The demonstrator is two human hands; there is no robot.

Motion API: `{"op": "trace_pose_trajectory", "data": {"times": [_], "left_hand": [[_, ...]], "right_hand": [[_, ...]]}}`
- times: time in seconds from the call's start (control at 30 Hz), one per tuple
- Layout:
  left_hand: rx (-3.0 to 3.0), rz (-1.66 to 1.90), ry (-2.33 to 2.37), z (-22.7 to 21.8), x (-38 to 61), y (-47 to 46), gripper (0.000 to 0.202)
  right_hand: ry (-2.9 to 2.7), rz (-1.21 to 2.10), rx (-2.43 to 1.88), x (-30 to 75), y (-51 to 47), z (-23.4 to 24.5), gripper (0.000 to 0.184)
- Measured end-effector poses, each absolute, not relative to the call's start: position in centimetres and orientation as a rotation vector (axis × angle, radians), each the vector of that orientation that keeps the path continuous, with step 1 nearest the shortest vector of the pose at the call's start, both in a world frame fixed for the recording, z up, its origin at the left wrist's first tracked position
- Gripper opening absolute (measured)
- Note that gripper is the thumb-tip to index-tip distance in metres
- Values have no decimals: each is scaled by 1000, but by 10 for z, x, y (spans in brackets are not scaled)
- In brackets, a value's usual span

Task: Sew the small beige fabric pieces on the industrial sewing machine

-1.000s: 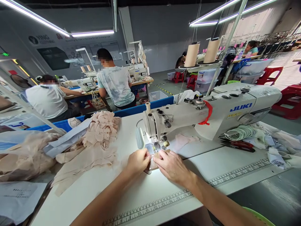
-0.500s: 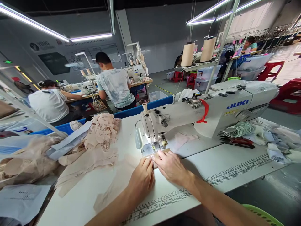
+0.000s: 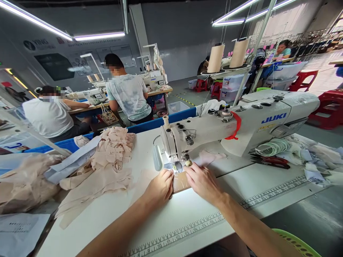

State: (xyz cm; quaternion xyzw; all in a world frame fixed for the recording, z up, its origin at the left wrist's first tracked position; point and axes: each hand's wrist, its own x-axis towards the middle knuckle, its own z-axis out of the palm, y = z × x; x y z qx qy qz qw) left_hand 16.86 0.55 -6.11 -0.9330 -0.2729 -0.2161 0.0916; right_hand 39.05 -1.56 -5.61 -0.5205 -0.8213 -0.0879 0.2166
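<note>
Just left of the needle area of a white sewing machine (image 3: pixel 199 137), my left hand (image 3: pixel 160 187) has its fingers drawn together, tips at the presser foot (image 3: pixel 177 167). What it pinches is too small to make out. My right hand (image 3: pixel 203 182) is on the other side, fingers bent and close together beside the foot, under a small round knob (image 3: pixel 188 163). Anything in its fingertips is hidden. A tan flat plate (image 3: pixel 181 181) shows between both hands. Thin sheer beige fabric (image 3: pixel 143 182) lies on the table left of my left hand.
A heap of beige fabric pieces (image 3: pixel 114 150) lies left, beside a plastic bag (image 3: pixel 25 182). Scissors (image 3: pixel 270 161), coiled pale cord (image 3: pixel 276 147) and scraps (image 3: pixel 318 171) are at right. A printed ruler (image 3: pixel 187 232) runs along the front edge. Thread cones (image 3: pixel 215 59) stand behind; co-workers sit beyond.
My hands have moved apart, baring the tan plate between them. The right hand has shifted right, the left slightly left and up. Light now shines at the needle. The view has turned slightly.
</note>
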Motion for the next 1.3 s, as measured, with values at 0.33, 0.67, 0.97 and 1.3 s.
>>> {"op": "trace_pose_trajectory", "data": {"times": [0.33,0.67,0.97,1.3], "left_hand": [[-2803,-639,-825,-59,171,6,36],[-2775,-698,-812,-62,171,8,31],[-2777,-652,-827,-64,172,12,31],[-2812,-662,-901,-65,167,19,34]], "right_hand": [[-2206,-4,-1484,391,-16,-55,25],[-1958,390,-1506,389,17,-46,23],[-1904,388,-1483,388,10,-51,27],[-1900,395,-1480,393,14,-50,37]]}}
